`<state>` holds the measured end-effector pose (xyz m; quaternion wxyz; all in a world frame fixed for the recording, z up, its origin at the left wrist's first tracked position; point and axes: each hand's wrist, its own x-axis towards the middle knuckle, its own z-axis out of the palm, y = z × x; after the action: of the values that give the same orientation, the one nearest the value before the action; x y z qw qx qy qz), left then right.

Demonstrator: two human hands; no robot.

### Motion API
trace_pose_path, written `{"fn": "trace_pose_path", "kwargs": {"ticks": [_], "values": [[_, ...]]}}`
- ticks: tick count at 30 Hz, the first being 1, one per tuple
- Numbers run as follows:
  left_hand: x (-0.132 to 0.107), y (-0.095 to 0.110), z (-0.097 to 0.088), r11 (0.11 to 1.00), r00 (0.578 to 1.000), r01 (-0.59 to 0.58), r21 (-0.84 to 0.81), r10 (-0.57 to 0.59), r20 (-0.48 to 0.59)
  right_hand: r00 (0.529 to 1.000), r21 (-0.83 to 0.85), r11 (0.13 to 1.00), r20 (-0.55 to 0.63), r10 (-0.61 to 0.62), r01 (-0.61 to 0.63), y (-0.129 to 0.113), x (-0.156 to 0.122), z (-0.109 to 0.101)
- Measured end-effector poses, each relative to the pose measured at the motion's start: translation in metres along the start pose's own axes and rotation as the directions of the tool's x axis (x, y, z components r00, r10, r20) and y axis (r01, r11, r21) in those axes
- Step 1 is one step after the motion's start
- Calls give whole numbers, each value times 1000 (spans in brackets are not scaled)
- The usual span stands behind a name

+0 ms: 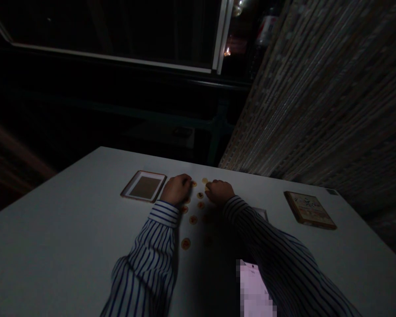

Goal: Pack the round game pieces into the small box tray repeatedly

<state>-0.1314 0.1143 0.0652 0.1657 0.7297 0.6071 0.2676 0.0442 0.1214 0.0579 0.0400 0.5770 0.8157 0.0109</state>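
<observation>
Both my hands rest knuckles-up on a pale table [53, 246] in dim light. My left hand [176, 188] is curled, its fingertips at a small round orange token [194, 184]. My right hand [219, 191] is also curled, beside another round token [204, 180] at its fingertips. Several more orange tokens lie between and below my hands, such as one [193, 219] and one [185, 243] nearer me. Whether either hand pinches a token is hidden by the fingers. Striped sleeves cover both arms.
An open box tray [143, 186] with a brown rim lies left of my left hand. A printed box lid [310, 210] lies at the right. A woven wall [317, 101] stands on the right; a dark window frame [119, 57] is behind the table.
</observation>
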Motion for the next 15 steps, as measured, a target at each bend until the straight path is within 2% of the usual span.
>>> {"fn": "trace_pose_path", "kwargs": {"ticks": [7, 10, 13, 15], "values": [[-1, 1, 0, 1000, 1000, -17, 3, 17, 0, 1000, 74, 997, -20, -16, 18, 4, -1, 3], [-1, -1, 2, 999, 1000, -25, -21, 25, 8, 998, 272, 962, -57, -24, 38, 11, 3, 7], [0, -2, 5, 995, 997, -73, -62, 74, 15, 995, 605, 793, -96, -15, 70, 17, 10, 15], [0, -3, 8, 991, 994, -104, -86, 107, 22, 995, 750, 657, -102, -7, 82, 20, 14, 19]]}}
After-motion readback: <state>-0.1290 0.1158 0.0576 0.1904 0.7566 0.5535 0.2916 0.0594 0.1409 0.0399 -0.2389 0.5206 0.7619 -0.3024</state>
